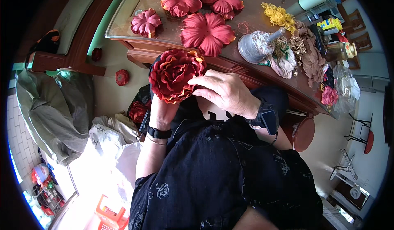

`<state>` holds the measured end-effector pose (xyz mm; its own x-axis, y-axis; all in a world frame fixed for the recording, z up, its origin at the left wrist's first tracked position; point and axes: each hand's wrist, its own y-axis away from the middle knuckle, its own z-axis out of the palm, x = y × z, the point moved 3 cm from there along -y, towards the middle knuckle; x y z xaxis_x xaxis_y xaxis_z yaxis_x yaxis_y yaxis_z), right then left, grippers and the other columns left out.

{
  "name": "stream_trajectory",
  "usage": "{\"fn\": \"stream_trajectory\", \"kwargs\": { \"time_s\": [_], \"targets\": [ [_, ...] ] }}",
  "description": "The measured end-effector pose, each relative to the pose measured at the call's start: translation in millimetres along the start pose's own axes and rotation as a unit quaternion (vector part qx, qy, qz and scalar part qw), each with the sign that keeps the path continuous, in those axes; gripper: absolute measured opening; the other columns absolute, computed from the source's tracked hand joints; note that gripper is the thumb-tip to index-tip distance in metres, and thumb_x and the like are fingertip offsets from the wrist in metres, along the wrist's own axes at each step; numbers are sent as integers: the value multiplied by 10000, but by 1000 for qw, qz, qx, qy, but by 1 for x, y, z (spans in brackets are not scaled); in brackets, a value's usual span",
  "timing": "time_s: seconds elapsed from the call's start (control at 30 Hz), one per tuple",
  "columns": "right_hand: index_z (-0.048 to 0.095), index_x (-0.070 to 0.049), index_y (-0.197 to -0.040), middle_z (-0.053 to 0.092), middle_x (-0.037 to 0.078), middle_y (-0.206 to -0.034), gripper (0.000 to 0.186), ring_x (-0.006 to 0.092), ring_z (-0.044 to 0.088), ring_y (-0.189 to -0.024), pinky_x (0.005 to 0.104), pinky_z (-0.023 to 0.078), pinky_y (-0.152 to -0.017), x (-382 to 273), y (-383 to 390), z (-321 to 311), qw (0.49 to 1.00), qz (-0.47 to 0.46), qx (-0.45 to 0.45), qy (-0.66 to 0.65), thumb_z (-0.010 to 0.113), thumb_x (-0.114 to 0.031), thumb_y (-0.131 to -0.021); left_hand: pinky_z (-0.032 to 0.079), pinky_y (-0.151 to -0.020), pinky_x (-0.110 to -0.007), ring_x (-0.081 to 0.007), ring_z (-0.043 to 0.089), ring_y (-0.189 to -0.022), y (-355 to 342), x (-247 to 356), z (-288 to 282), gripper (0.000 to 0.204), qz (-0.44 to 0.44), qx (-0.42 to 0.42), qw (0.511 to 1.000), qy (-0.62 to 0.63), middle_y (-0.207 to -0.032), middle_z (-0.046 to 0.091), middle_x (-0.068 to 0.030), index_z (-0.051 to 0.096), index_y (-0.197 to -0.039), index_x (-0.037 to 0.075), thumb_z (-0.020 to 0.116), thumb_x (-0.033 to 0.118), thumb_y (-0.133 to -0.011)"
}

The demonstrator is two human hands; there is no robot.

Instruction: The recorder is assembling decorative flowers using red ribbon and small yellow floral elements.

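A dark red artificial flower (pixel 174 76) with ruffled, orange-edged petals is held up over my lap, in front of the table edge. My left hand (pixel 163 111) supports it from below; the bloom hides its fingers. From the right, my right hand (pixel 225 91) reaches to the flower's rim, thumb and index finger closed at the outer petals. Beyond them on the table lie loose red petal layers: a large one (pixel 208 32), a small one (pixel 146 22) and others at the back. To the right, a grey cup (pixel 252 48) holds pale, crumbly material and a stick or handle.
Yellow fringed pieces (pixel 279 16), brown leaf-like pieces (pixel 312 59) and a jar (pixel 341 50) crowd the table's right side. Finished-looking red flowers lie on the floor (pixel 122 77) and in a dark bag (pixel 137 112) at left. A round wooden stool (pixel 304 134) stands at right.
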<state>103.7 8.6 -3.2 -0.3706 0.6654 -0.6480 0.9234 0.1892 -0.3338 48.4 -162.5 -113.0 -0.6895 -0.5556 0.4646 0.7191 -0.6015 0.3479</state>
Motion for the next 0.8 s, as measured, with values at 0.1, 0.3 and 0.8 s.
{"fn": "stream_trajectory", "kwargs": {
  "time_s": [0.1,0.3,0.8],
  "targets": [
    [626,-91,-1056,609,72,-801,250,245,638,-713,350,522,-626,1,-1,3,1000,-12,1,-4,664,-215,-843,397,-1055,-436,-281,451,-1278,2,8,-1,609,22,-45,998,25,-1427,423,-119,332,-1427,82,365,498,-983],
    [625,-91,-1062,588,66,-809,254,238,629,-699,345,518,-609,-5,-4,7,1000,-10,20,-20,672,-204,-839,389,-1063,-473,-298,439,-1288,13,25,10,646,69,-28,997,30,-1425,414,-149,329,-1423,58,361,524,-977],
    [639,-63,-959,606,73,-841,146,257,632,-702,347,514,-608,10,5,8,999,29,-22,-16,675,-124,-831,463,-985,-465,-293,572,-1140,-7,58,-147,476,141,206,967,46,-1276,566,-142,454,-1323,37,600,195,-898]
  ]
}}
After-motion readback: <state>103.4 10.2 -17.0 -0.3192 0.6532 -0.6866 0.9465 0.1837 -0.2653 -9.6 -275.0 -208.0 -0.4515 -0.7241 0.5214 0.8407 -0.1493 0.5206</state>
